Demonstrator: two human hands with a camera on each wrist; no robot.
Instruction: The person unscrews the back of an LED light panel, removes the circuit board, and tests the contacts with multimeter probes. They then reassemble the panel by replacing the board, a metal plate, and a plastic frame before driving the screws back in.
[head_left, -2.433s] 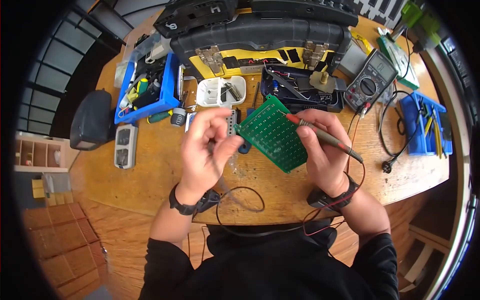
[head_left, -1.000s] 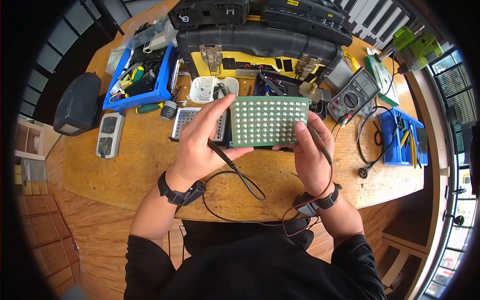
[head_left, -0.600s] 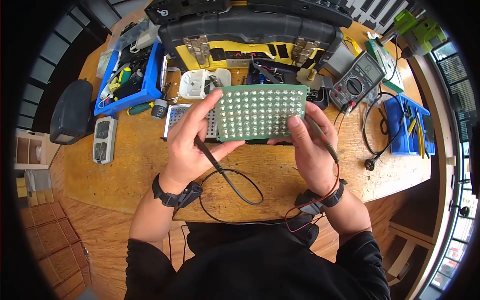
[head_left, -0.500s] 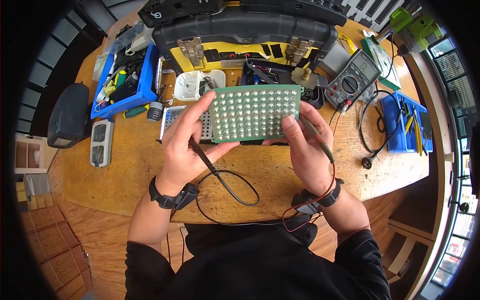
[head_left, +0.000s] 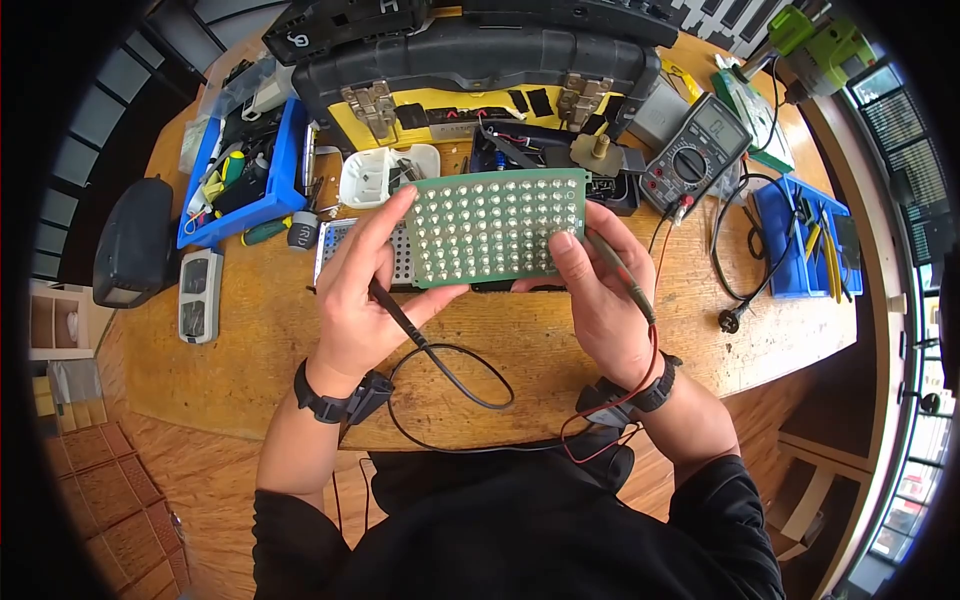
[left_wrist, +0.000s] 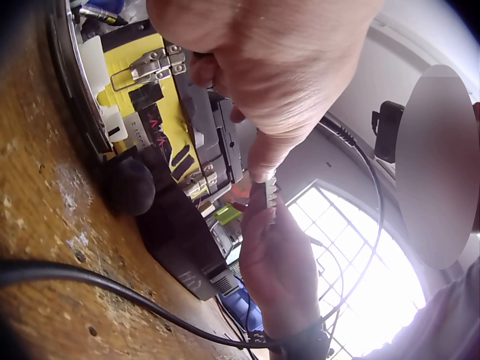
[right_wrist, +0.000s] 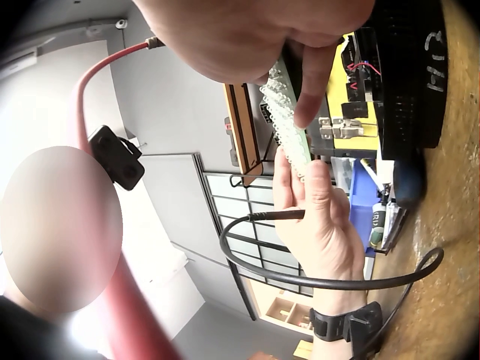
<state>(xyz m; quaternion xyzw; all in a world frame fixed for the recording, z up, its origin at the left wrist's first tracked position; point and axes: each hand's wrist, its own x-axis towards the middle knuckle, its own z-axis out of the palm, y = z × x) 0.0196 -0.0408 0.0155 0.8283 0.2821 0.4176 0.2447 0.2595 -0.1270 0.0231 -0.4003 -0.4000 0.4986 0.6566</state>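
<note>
A green circuit board [head_left: 497, 230] with rows of clear LEDs is held up over the bench, LED side towards the head camera. At its left end, my left hand [head_left: 350, 315] grips it between index finger and thumb, with a black test probe [head_left: 397, 315] also tucked in that hand. My right hand [head_left: 615, 320] holds the right end, thumb pressed on the LED face and fingers behind. A red-banded test probe [head_left: 624, 272] lies between that thumb and the index finger. In the right wrist view the board [right_wrist: 283, 116] shows nearly edge-on.
A multimeter [head_left: 695, 155] stands at the back right, beside a blue tool tray [head_left: 790, 285]. Behind the board are a perforated metal panel [head_left: 335, 240], a white parts tray [head_left: 365, 180] and a black-and-yellow toolbox [head_left: 460, 70]. The black lead [head_left: 480, 400] loops over the bench.
The board has turned from its solder side to its LED side. My left hand, earlier apart from it, now holds its left end. Lately both hands and board stay nearly still.
</note>
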